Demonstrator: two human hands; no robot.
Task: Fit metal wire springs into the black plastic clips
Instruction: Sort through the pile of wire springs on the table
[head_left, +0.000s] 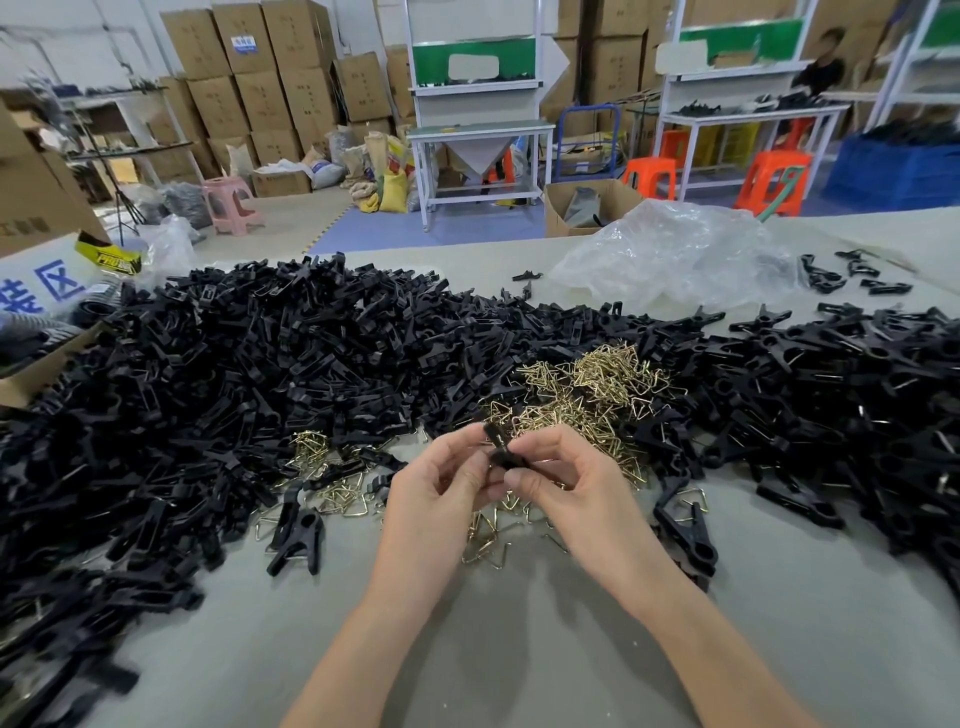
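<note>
Currently both hands are raised over the grey table (493, 654), near its middle. The left hand (436, 496) and right hand (576, 491) each pinch 1 small black plastic clip (501, 453) between thumb and curled fingertips. The clip sits between the 2 hands, off the surface. Cannot tell whether a spring is seated in it: it is dark and partly covered by fingers.

A loose pile of gold-coloured bent-wire springs (592, 384) lies just behind the hands, with more scattered under and left of them. A large heap of black plastic clip parts (234, 374) fills the left side. A second heap of black clips (857, 395) spreads on the right, some showing wire. 1 black clip lying flat (298, 535) is left of the left forearm. A crumpled clear plastic bag (675, 254) is at the far edge.
</note>
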